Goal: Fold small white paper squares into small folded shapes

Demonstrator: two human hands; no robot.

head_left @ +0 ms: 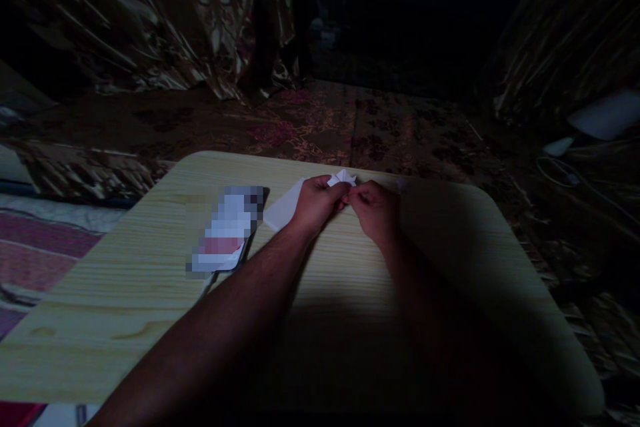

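Note:
Near the far edge of a pale wooden table (325, 293), my two hands meet around a small piece of folded white paper (342, 177). My left hand (320, 200) is closed on it, with the thumb across its near side and pointed folds sticking up beyond. Fingers of my right hand (374, 208) are pinched together at the paper's right side, touching the left fingertips. Whether a bit of paper lies within the right pinch is hidden. A flat white sheet or pad (285, 205) lies just left of my left hand, partly covered by it.
Left of my forearm lies a phone (227, 223) with a lit, blurred screen and a cable (205, 285) at its near end. Patterned fabric (320, 120) and curtains (215, 13) stand behind the table. A white object with a cord (607, 113) is at the right.

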